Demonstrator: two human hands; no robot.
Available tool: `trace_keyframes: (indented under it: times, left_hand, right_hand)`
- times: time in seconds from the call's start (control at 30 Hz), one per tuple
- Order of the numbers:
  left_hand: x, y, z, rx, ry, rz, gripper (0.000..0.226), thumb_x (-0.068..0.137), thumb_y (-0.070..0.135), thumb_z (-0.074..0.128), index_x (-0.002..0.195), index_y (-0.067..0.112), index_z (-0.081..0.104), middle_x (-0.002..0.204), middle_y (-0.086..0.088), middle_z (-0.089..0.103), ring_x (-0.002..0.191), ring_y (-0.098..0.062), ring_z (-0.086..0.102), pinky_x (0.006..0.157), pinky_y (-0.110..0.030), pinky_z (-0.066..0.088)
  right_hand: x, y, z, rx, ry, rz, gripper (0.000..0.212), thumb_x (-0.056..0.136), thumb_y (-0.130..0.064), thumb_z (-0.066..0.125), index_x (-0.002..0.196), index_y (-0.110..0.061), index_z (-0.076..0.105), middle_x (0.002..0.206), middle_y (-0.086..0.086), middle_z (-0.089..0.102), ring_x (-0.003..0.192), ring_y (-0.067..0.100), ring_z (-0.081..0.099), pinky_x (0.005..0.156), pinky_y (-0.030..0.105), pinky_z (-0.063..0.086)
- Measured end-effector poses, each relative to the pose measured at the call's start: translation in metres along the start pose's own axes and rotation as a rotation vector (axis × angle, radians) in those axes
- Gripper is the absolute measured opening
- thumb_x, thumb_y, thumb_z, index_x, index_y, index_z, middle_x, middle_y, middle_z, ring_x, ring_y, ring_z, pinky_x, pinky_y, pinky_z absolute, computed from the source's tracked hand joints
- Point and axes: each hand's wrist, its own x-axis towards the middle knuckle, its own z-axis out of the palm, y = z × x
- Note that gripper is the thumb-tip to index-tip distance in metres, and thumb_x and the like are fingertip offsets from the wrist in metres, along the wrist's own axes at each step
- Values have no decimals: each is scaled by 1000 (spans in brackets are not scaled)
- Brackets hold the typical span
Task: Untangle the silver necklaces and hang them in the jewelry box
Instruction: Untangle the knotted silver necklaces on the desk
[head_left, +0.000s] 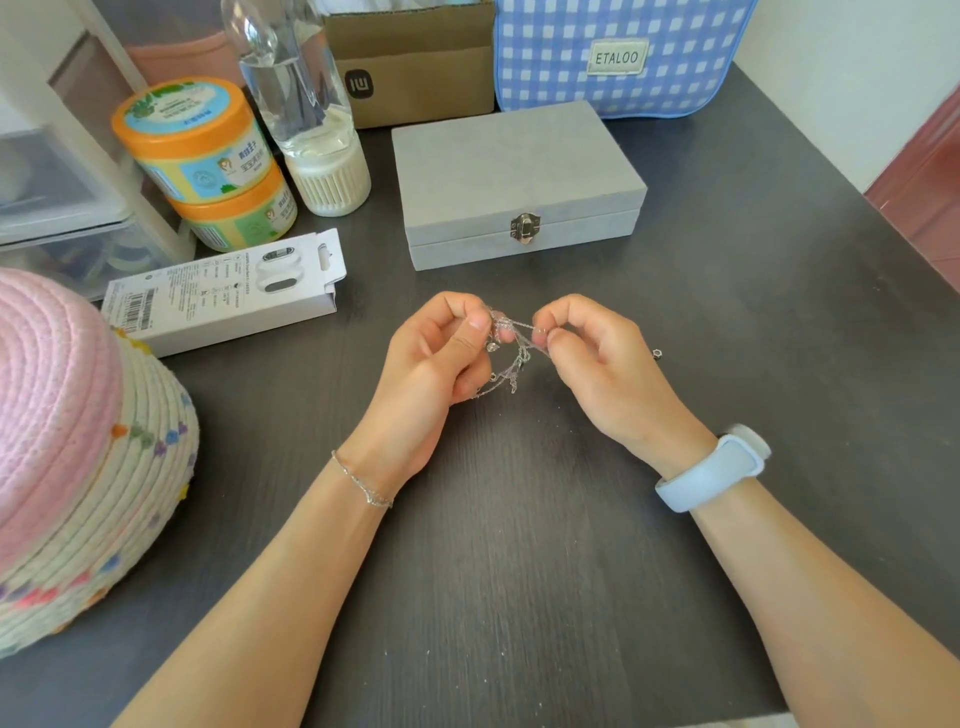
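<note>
Both my forearms come up from the bottom of the head view, meeting over the dark table (519, 545). My left hand (436, 358) has its fingers curled and pinches one side of the silver necklaces (511, 348); my right hand (597, 358) pinches the other side, so the tangle hangs stretched between the two, a loose loop drooping toward the left palm. Its long axis runs left to right, and neither hand is nearer than the other (each has a grip on it). Straight ahead, beyond the knot, sits the grey jewelry box (519, 176), lid down and its clasp (524, 227) facing me. I judge pulling apart sideways comes first; the box waits unopened.
</note>
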Motion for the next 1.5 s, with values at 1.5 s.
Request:
trace_keyframes:
  times: [1.5]
  left_hand:
    - [0,4,-2,211,306,112,17,87,16,45,70,13,46,54,11,49,40,-3,25,42,-13,24]
  right_hand:
    - [0,8,-7,-117,146,-198,13,85,-9,62,85,-22,66,73,-12,55,55,-3,49,54,8,33]
